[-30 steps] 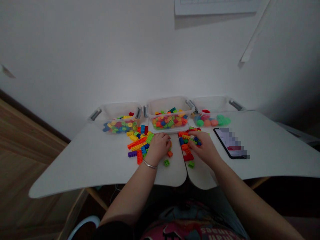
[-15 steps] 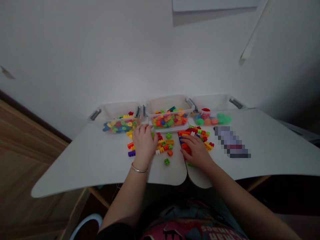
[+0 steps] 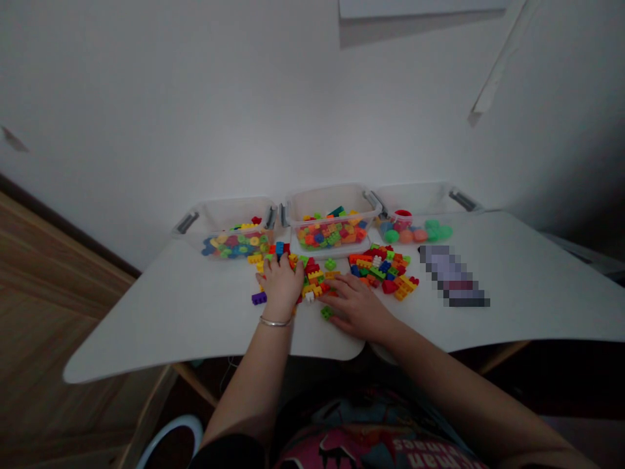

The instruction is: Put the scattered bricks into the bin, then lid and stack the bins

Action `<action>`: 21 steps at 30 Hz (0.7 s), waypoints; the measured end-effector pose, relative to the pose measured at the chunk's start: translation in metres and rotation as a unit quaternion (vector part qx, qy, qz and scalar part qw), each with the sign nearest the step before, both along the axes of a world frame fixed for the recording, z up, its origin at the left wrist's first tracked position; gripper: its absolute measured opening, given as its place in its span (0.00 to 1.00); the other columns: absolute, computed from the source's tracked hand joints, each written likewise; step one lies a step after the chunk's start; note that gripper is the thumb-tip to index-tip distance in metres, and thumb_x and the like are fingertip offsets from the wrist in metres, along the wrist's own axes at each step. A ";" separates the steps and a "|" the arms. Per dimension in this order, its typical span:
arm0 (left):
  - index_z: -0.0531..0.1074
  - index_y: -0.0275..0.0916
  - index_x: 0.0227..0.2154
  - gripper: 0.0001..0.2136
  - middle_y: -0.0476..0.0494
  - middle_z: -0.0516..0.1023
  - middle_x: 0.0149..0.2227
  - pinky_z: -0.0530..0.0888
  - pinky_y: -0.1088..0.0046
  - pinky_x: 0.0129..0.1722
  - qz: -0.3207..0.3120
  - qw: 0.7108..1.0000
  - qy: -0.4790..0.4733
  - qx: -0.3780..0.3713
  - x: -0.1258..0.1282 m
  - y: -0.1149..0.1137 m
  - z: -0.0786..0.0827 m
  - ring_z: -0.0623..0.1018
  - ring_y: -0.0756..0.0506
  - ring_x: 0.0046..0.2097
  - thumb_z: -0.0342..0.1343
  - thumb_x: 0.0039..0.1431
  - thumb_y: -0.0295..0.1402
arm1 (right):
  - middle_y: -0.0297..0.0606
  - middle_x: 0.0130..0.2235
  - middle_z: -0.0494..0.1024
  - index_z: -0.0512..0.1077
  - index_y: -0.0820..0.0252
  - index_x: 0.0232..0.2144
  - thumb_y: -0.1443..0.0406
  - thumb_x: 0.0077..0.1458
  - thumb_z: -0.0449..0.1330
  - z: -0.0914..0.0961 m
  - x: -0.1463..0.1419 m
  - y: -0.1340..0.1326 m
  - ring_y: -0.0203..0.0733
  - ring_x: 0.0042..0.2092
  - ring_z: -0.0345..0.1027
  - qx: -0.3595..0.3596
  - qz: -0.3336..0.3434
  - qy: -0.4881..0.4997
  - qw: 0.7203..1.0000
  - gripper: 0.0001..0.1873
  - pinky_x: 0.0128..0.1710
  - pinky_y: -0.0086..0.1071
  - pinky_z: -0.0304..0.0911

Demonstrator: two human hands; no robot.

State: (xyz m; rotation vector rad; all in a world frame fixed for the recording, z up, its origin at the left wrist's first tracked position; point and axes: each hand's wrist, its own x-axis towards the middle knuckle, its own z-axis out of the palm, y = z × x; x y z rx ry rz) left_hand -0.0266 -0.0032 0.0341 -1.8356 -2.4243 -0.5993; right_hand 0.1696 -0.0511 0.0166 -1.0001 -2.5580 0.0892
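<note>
My left hand (image 3: 280, 283) rests on a heap of plastic toy bricks (image 3: 312, 280), its fingers (image 3: 273, 264) curved down among them; I cannot tell whether they grip one. My right hand (image 3: 359, 307) lies open, fingers (image 3: 342, 284) spread, just beside a green brick (image 3: 327, 312). A second heap of bricks (image 3: 383, 272) sits beyond it, near a blurred phone (image 3: 452, 277). Three clear plastic bins (image 3: 332, 198) line the back edge of the white counter (image 3: 161, 312), against the wall (image 3: 244, 98). The near edge runs just below my wrists, and the counter stretches well past my left hand to a rounded corner.
</note>
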 end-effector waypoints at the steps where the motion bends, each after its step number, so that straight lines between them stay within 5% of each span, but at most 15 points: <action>1: 0.66 0.36 0.58 0.25 0.31 0.65 0.62 0.58 0.38 0.59 -0.010 1.000 -0.008 0.000 0.001 0.000 -0.001 0.60 0.28 0.64 0.45 0.63 0.45 | 0.44 0.60 0.67 0.72 0.52 0.53 0.63 0.54 0.61 -0.001 0.000 0.001 0.56 0.62 0.55 0.004 -0.010 0.000 1.000 0.22 0.62 0.54 0.51; 8: 0.58 0.29 0.62 0.29 0.25 0.59 0.64 0.57 0.46 0.63 -0.064 0.997 -0.052 0.009 0.010 0.006 -0.008 0.57 0.30 0.66 0.48 0.62 0.42 | 0.44 0.53 0.75 0.75 0.59 0.47 0.66 0.56 0.56 0.002 0.006 0.007 0.53 0.57 0.62 0.030 -0.140 0.059 0.988 0.17 0.60 0.51 0.56; 12: 0.61 0.30 0.61 0.28 0.26 0.59 0.64 0.57 0.52 0.65 -0.086 0.993 -0.039 0.076 0.001 0.006 -0.004 0.58 0.33 0.66 0.49 0.62 0.41 | 0.45 0.57 0.71 0.72 0.60 0.51 0.61 0.58 0.56 0.010 -0.003 -0.001 0.52 0.59 0.60 0.034 -0.049 0.061 0.996 0.20 0.61 0.48 0.56; 15: 0.63 0.30 0.60 0.28 0.26 0.63 0.62 0.56 0.47 0.64 -0.034 0.995 0.005 0.098 -0.010 0.003 0.001 0.57 0.31 0.66 0.48 0.61 0.42 | 0.43 0.62 0.66 0.68 0.55 0.56 0.59 0.57 0.58 0.011 -0.016 -0.006 0.54 0.63 0.55 0.014 0.023 0.020 0.999 0.25 0.62 0.50 0.54; 18: 0.61 0.31 0.61 0.29 0.25 0.59 0.64 0.56 0.37 0.60 0.052 0.997 0.010 0.049 -0.020 0.000 0.002 0.52 0.26 0.67 0.46 0.62 0.45 | 0.43 0.65 0.61 0.65 0.52 0.59 0.58 0.57 0.59 0.007 -0.027 -0.007 0.57 0.65 0.51 -0.006 0.046 -0.018 0.999 0.27 0.62 0.55 0.52; 21: 0.58 0.31 0.63 0.30 0.23 0.58 0.65 0.60 0.40 0.59 0.063 0.998 -0.022 -0.018 -0.026 0.002 -0.002 0.53 0.27 0.67 0.44 0.63 0.45 | 0.43 0.64 0.63 0.66 0.53 0.58 0.59 0.58 0.58 0.002 -0.031 -0.003 0.56 0.65 0.51 -0.014 0.045 -0.026 0.999 0.26 0.63 0.55 0.50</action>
